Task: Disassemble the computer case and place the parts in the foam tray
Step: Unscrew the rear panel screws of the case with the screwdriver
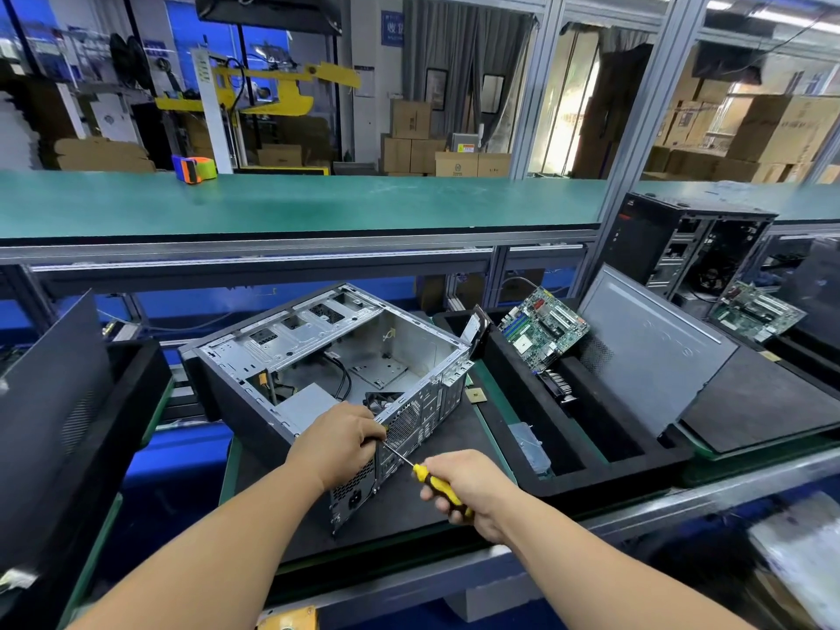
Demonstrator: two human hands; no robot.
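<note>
black foam tray (509, 370) holding motherboard (543, 327), open computer case (318, 356) beside it

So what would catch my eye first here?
Probably the open computer case lying on its side at the centre. The right hand holds a yellow-handled screwdriver to its rear panel while the left hand steadies the edge. A green motherboard leans in the foam tray to the right.

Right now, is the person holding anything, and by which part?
The right hand grips a yellow-and-black-handled screwdriver by its handle. The left hand holds the open metal computer case at its rear top edge.
</note>
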